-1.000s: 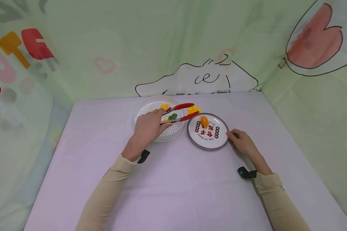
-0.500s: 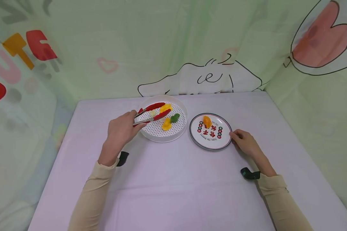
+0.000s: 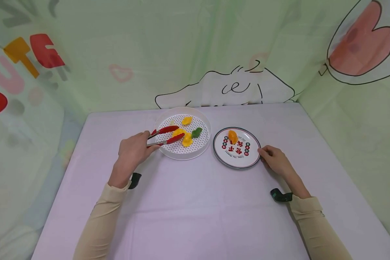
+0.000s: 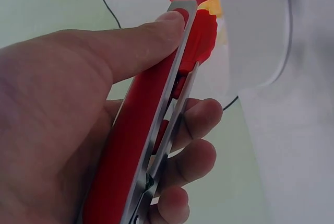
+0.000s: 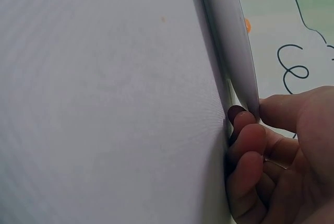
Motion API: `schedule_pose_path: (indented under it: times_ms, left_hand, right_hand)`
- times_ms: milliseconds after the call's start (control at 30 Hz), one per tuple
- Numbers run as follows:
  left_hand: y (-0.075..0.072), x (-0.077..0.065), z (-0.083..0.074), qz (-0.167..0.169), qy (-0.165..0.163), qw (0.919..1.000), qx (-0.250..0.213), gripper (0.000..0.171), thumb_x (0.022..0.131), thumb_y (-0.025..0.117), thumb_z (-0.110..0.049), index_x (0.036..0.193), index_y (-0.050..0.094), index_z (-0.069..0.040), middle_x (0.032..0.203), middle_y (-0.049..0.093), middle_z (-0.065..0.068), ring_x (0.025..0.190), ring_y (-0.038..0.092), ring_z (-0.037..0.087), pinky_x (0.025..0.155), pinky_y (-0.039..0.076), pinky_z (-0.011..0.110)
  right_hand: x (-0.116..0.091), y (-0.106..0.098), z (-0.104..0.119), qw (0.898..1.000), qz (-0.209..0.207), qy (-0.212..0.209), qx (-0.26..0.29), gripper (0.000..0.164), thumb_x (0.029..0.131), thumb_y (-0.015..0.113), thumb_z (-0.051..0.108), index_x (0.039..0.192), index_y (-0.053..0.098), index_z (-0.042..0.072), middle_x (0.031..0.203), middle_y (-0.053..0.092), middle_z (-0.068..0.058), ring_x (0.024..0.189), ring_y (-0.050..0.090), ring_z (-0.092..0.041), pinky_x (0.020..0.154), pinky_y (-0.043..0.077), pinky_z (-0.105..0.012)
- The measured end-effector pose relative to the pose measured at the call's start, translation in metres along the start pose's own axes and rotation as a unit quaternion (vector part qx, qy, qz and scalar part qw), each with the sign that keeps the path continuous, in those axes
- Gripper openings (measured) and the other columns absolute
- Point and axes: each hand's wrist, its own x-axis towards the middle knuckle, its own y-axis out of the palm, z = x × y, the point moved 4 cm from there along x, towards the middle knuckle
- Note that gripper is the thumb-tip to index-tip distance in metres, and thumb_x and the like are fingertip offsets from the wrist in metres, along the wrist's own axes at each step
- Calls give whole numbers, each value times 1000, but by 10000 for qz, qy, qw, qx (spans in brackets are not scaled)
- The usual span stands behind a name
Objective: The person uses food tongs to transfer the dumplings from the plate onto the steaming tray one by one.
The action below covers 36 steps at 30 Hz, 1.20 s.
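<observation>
My left hand (image 3: 133, 150) grips a pair of red-and-metal tongs (image 3: 169, 129), thumb on one arm and fingers curled round the other in the left wrist view. The tips are apart, over a round white perforated tray (image 3: 182, 156), with a yellow piece (image 3: 179, 132) between them. I cannot tell whether they squeeze it. Also in the tray are yellow pieces (image 3: 187, 120), a green piece (image 3: 196, 133) and a pale piece (image 3: 172, 123). My right hand (image 3: 274, 159) pinches the rim of a printed white plate (image 3: 222, 155), which carries an orange piece (image 3: 233, 137).
Tray and plate stand side by side, a narrow gap between them, on a table with a pale cloth (image 3: 198, 209). A printed curtain (image 3: 133, 54) rises behind the table's far edge and at both sides. Each wrist wears a small black camera (image 3: 281, 195).
The left hand has carried the tongs and yellow piece leftward from the plate's edge to the tray, then lowered them toward its near left part. The right hand stays at the plate's rim.
</observation>
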Motion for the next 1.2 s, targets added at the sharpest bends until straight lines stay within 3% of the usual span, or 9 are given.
schedule_pose_path:
  times_ms: [367, 533, 667, 867, 1033, 1200]
  left_hand:
    - [8, 4, 5, 121, -48, 9999, -104, 66, 89, 73, -49, 129, 56, 1, 105, 69, 18, 74, 58, 25, 58, 50, 33]
    - [9, 5, 6, 134, -173, 9990, -394, 84, 86, 73, -55, 139, 46, 4, 121, 62, 23, 85, 62, 30, 70, 58, 42]
    - [4, 3, -1, 74, -127, 9979, -637, 90, 86, 72, -57, 146, 39, 2, 128, 59, 23, 94, 63, 31, 77, 59, 46]
    - [0, -2, -36, 62, 169, 9971, -743, 97, 86, 69, -60, 153, 31, 0, 144, 51, 20, 117, 61, 34, 89, 57, 49]
    - [13, 1, -79, -129, 664, 9958, -612, 96, 86, 68, -63, 152, 34, -2, 144, 53, 17, 117, 61, 31, 88, 58, 44]
    - [29, 13, -117, -403, 1087, 9931, -176, 92, 85, 66, -66, 148, 40, -4, 139, 58, 14, 120, 57, 29, 92, 56, 41]
  right_hand:
    - [1, 1, -1, 10000, -56, -51, -22, 44, 107, 46, 40, 110, 61, -1, 85, 61, -11, 73, 54, -21, 63, 45, -28]
    - [0, 1, 0, 9999, -76, -87, -12, 43, 107, 47, 40, 109, 61, -1, 85, 61, -12, 73, 54, -19, 63, 44, -27]
    - [0, 1, 0, 9999, -102, -87, 8, 43, 106, 47, 40, 108, 62, -1, 86, 61, -12, 74, 53, -19, 63, 44, -27]
    - [-1, 0, -1, 10000, -46, -15, 31, 43, 107, 47, 40, 109, 61, 0, 86, 60, -11, 73, 53, -20, 62, 44, -27]
    - [-1, -1, -2, 10000, -90, -1, 15, 43, 106, 47, 40, 109, 61, 0, 85, 60, -11, 73, 54, -21, 62, 44, -27]
    - [0, 1, -3, 10000, -59, 36, -3, 43, 107, 46, 41, 109, 61, 0, 85, 61, -10, 74, 54, -21, 63, 45, -29]
